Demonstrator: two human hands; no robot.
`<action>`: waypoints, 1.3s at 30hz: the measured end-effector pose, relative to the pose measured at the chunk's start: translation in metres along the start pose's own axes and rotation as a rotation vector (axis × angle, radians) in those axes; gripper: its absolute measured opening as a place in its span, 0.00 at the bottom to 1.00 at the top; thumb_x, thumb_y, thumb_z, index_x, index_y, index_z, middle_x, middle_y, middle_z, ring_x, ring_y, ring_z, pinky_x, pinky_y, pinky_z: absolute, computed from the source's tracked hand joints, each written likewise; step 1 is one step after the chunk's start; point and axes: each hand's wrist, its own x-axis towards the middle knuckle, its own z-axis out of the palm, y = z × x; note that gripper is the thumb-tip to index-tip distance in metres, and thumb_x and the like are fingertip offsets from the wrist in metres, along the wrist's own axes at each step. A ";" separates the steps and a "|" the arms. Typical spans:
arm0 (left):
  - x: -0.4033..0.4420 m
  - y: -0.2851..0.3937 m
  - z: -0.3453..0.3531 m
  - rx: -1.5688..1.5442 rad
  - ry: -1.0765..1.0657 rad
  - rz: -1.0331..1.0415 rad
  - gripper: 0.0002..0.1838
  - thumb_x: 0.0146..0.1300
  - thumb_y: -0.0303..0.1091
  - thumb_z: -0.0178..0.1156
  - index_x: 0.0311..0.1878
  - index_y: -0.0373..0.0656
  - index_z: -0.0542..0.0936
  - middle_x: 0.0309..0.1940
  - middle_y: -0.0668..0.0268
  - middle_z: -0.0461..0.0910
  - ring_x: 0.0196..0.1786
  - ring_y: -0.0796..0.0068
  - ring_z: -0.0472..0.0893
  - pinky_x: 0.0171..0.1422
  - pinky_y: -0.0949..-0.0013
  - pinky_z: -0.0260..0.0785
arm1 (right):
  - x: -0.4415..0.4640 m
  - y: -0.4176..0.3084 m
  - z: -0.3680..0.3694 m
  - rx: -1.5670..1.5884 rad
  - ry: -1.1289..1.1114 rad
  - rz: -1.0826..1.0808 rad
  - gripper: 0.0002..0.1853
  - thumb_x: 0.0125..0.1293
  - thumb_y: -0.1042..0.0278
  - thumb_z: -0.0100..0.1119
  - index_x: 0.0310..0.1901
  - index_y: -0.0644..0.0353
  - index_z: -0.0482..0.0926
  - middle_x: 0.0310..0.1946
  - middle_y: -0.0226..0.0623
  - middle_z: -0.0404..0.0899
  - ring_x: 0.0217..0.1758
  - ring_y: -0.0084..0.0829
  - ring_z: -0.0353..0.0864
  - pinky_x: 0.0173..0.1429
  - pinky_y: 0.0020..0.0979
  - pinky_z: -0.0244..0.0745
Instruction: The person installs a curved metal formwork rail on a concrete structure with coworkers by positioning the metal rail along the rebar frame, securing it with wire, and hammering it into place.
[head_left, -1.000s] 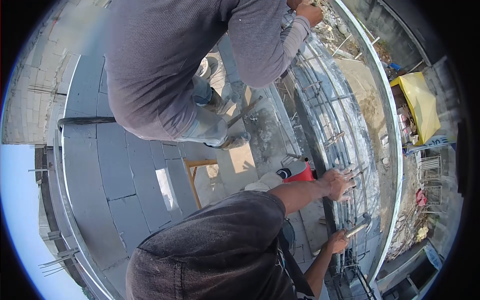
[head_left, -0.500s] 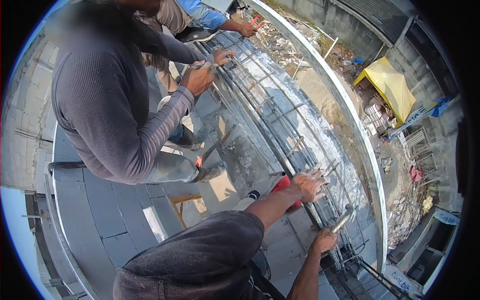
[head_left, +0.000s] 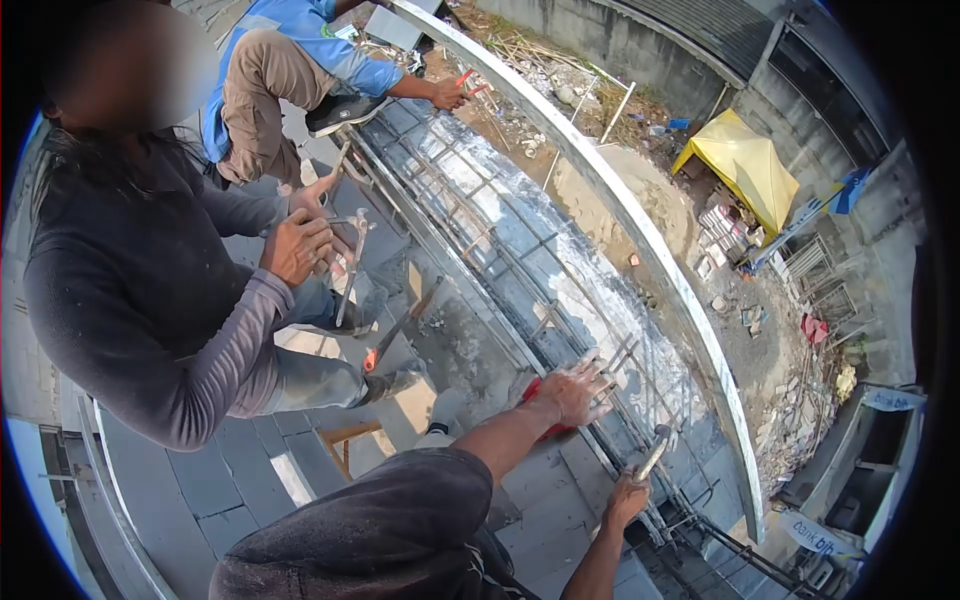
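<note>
The rebar (head_left: 577, 342) lies beneath the left hand (head_left: 577, 391) (fingers spread), beside the right hand (head_left: 627, 497) gripping a hammer-like tool (head_left: 652, 458).

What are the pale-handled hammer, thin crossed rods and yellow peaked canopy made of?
Pale-handled hammer: grey, apparently metal head; handle perhaps wood, unclear.
Thin crossed rods: probably dull steel, dark and slender.
Yellow peaked canopy: likely smooth fabric or plastic, with draped panels.
</note>
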 end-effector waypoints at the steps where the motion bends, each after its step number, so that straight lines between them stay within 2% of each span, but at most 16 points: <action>1: 0.000 0.000 -0.002 0.033 -0.028 -0.005 0.38 0.71 0.66 0.52 0.77 0.56 0.68 0.80 0.62 0.61 0.87 0.60 0.47 0.81 0.47 0.56 | -0.003 0.003 -0.013 0.092 0.028 -0.052 0.20 0.68 0.56 0.65 0.45 0.71 0.83 0.39 0.56 0.85 0.42 0.53 0.85 0.49 0.50 0.76; 4: 0.000 0.003 -0.009 -0.021 -0.085 -0.054 0.37 0.71 0.65 0.51 0.77 0.56 0.67 0.81 0.63 0.60 0.87 0.60 0.46 0.82 0.48 0.55 | 0.001 -0.008 -0.079 -0.188 0.010 -0.108 0.21 0.69 0.54 0.63 0.44 0.70 0.83 0.26 0.46 0.83 0.32 0.43 0.84 0.41 0.45 0.78; 7: 0.001 0.000 0.004 -0.007 -0.114 -0.035 0.36 0.72 0.64 0.51 0.77 0.57 0.67 0.80 0.63 0.60 0.86 0.59 0.47 0.82 0.48 0.56 | 0.043 -0.095 -0.125 -0.046 -0.085 -0.133 0.24 0.70 0.49 0.66 0.42 0.69 0.83 0.22 0.38 0.80 0.22 0.28 0.79 0.27 0.34 0.71; 8: 0.004 -0.003 0.005 -0.005 -0.117 -0.038 0.36 0.72 0.64 0.51 0.77 0.57 0.67 0.80 0.63 0.61 0.86 0.58 0.47 0.82 0.49 0.56 | 0.063 -0.136 -0.133 -0.129 -0.106 -0.069 0.28 0.72 0.45 0.65 0.47 0.71 0.83 0.29 0.49 0.84 0.33 0.44 0.84 0.43 0.45 0.76; 9: 0.002 -0.001 -0.002 -0.005 -0.067 -0.015 0.36 0.72 0.64 0.51 0.77 0.57 0.68 0.79 0.62 0.62 0.86 0.57 0.49 0.81 0.48 0.56 | 0.112 -0.129 -0.117 -0.116 -0.027 -0.235 0.31 0.72 0.43 0.63 0.54 0.72 0.83 0.36 0.59 0.86 0.42 0.54 0.86 0.49 0.49 0.77; 10: 0.001 -0.002 -0.003 -0.013 -0.075 -0.018 0.36 0.72 0.64 0.51 0.77 0.56 0.68 0.79 0.62 0.62 0.86 0.57 0.50 0.81 0.48 0.56 | 0.136 -0.164 -0.116 -0.232 -0.013 -0.232 0.36 0.69 0.40 0.64 0.60 0.72 0.80 0.44 0.67 0.85 0.51 0.61 0.85 0.55 0.51 0.76; 12: 0.002 -0.003 0.001 -0.029 -0.090 -0.027 0.36 0.72 0.64 0.51 0.77 0.56 0.68 0.79 0.61 0.63 0.85 0.56 0.51 0.80 0.47 0.57 | 0.193 -0.193 -0.098 -0.328 0.024 -0.329 0.41 0.66 0.37 0.67 0.61 0.73 0.79 0.46 0.67 0.85 0.52 0.62 0.85 0.56 0.51 0.77; 14: 0.003 -0.004 0.010 -0.025 -0.057 -0.027 0.36 0.72 0.64 0.51 0.77 0.56 0.68 0.79 0.60 0.62 0.85 0.56 0.52 0.79 0.45 0.58 | 0.292 -0.171 -0.064 -0.339 -0.034 -0.475 0.43 0.63 0.32 0.67 0.55 0.75 0.80 0.35 0.60 0.83 0.39 0.53 0.83 0.46 0.51 0.76; 16: 0.004 -0.006 0.017 -0.014 -0.066 -0.033 0.36 0.72 0.63 0.51 0.78 0.56 0.67 0.80 0.60 0.61 0.85 0.56 0.53 0.78 0.44 0.59 | 0.321 -0.166 -0.038 -0.336 -0.096 -0.537 0.45 0.61 0.31 0.69 0.52 0.78 0.80 0.32 0.58 0.83 0.34 0.49 0.83 0.42 0.50 0.76; 18: 0.006 -0.009 0.024 -0.021 -0.059 -0.026 0.36 0.72 0.62 0.52 0.77 0.54 0.67 0.80 0.59 0.61 0.85 0.56 0.53 0.79 0.45 0.56 | 0.324 -0.172 -0.030 -0.330 -0.164 -0.507 0.47 0.58 0.32 0.72 0.54 0.80 0.79 0.36 0.63 0.84 0.39 0.51 0.86 0.45 0.49 0.78; 21: 0.004 -0.007 0.019 -0.031 -0.051 -0.012 0.36 0.72 0.62 0.53 0.77 0.54 0.67 0.81 0.59 0.60 0.85 0.57 0.53 0.80 0.46 0.54 | 0.290 -0.185 -0.033 -0.140 -0.225 -0.581 0.45 0.54 0.42 0.79 0.56 0.81 0.77 0.42 0.62 0.84 0.46 0.52 0.84 0.55 0.45 0.77; 25: 0.006 -0.010 0.026 -0.068 -0.102 -0.016 0.37 0.72 0.61 0.53 0.78 0.53 0.66 0.82 0.57 0.57 0.86 0.58 0.49 0.79 0.45 0.54 | 0.305 -0.178 -0.027 -0.136 -0.277 -0.599 0.54 0.51 0.42 0.80 0.64 0.86 0.69 0.52 0.70 0.82 0.56 0.60 0.84 0.58 0.46 0.77; 28: 0.007 -0.008 0.019 -0.078 -0.176 -0.031 0.37 0.73 0.60 0.52 0.79 0.54 0.64 0.82 0.58 0.55 0.86 0.58 0.48 0.79 0.44 0.55 | 0.304 -0.178 -0.028 -0.003 -0.319 -0.536 0.58 0.51 0.43 0.80 0.70 0.85 0.63 0.63 0.73 0.74 0.67 0.62 0.77 0.69 0.47 0.71; 31: 0.008 -0.008 0.020 -0.020 -0.148 -0.010 0.37 0.73 0.59 0.51 0.81 0.56 0.62 0.83 0.58 0.54 0.87 0.58 0.47 0.79 0.44 0.55 | 0.324 -0.162 -0.035 -0.086 -0.238 -0.567 0.60 0.53 0.43 0.79 0.73 0.82 0.58 0.70 0.72 0.67 0.74 0.59 0.69 0.76 0.47 0.64; 34: 0.005 -0.006 0.018 -0.030 -0.118 -0.015 0.36 0.73 0.57 0.52 0.81 0.57 0.60 0.83 0.60 0.53 0.87 0.57 0.47 0.80 0.43 0.55 | 0.318 -0.165 -0.064 0.036 -0.231 -0.492 0.60 0.54 0.44 0.78 0.75 0.81 0.56 0.74 0.71 0.61 0.79 0.57 0.62 0.80 0.46 0.58; 39: 0.005 -0.004 0.015 0.024 -0.150 -0.028 0.37 0.72 0.56 0.53 0.81 0.59 0.60 0.83 0.61 0.54 0.86 0.58 0.49 0.81 0.45 0.53 | 0.313 -0.181 -0.128 0.086 -0.083 -0.584 0.59 0.55 0.43 0.77 0.74 0.80 0.57 0.69 0.65 0.68 0.72 0.54 0.69 0.76 0.45 0.62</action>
